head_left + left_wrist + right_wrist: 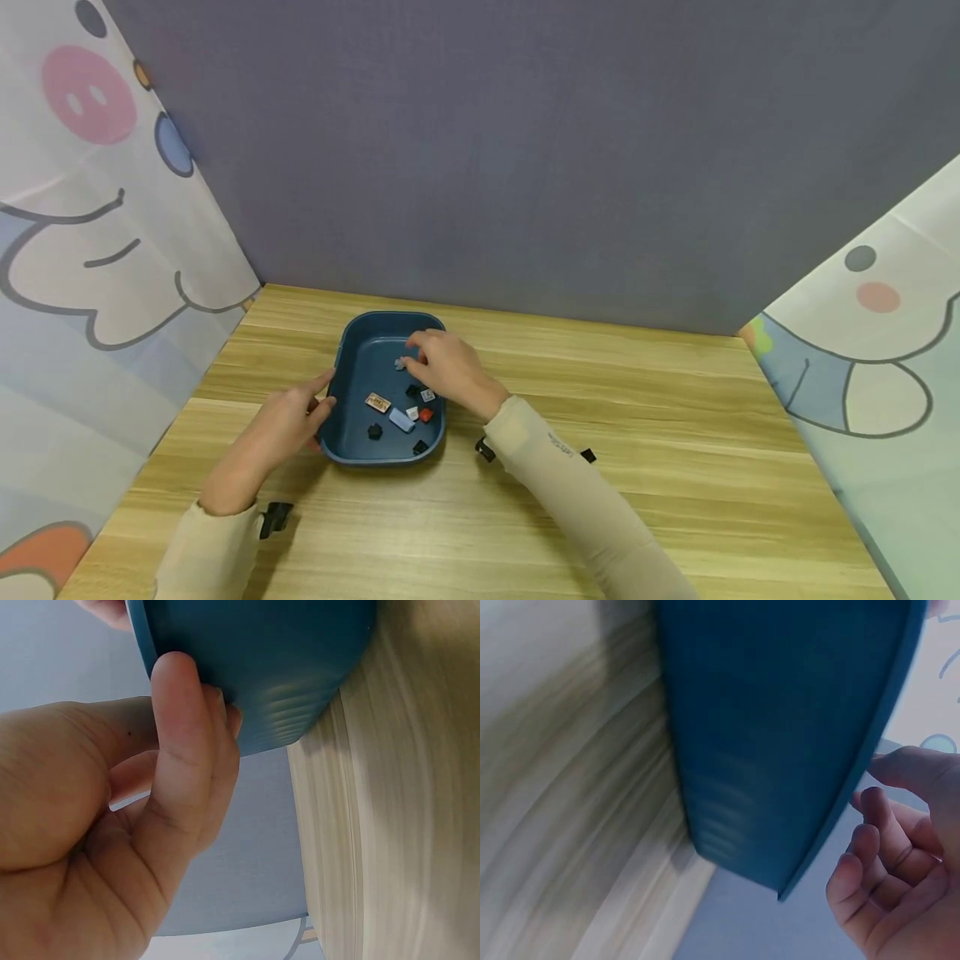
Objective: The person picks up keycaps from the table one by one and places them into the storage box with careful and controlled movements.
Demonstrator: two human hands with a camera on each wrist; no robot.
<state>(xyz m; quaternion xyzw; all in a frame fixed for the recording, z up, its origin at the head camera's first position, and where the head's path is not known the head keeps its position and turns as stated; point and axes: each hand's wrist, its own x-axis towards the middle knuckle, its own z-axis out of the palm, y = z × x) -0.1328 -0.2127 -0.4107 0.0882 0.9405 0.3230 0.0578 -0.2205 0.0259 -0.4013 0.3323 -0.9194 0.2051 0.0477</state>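
Note:
A dark blue rectangular tray [386, 323] stands on the table, holding several small pieces. My left hand [288, 417] pinches its left rim; in the left wrist view the fingers [180, 720] lie against the outer wall. Over the tray's right side reaches my right hand [447, 367], thumb and index finger apart. A small grey-blue piece [400, 364] is beside the thumb tip; whether they touch, I cannot tell. Inside lie a tan printed block [378, 403], a light blue block [402, 420], a red piece [426, 414], white pieces and black pieces. The right wrist view hides the right fingertips behind the rim.
The wooden table [637, 400] runs up to a grey panel [525, 167] at the back. A small black piece [588, 456] shows beside the right sleeve. Cartoon-printed cloth [90, 250] hangs at both sides.

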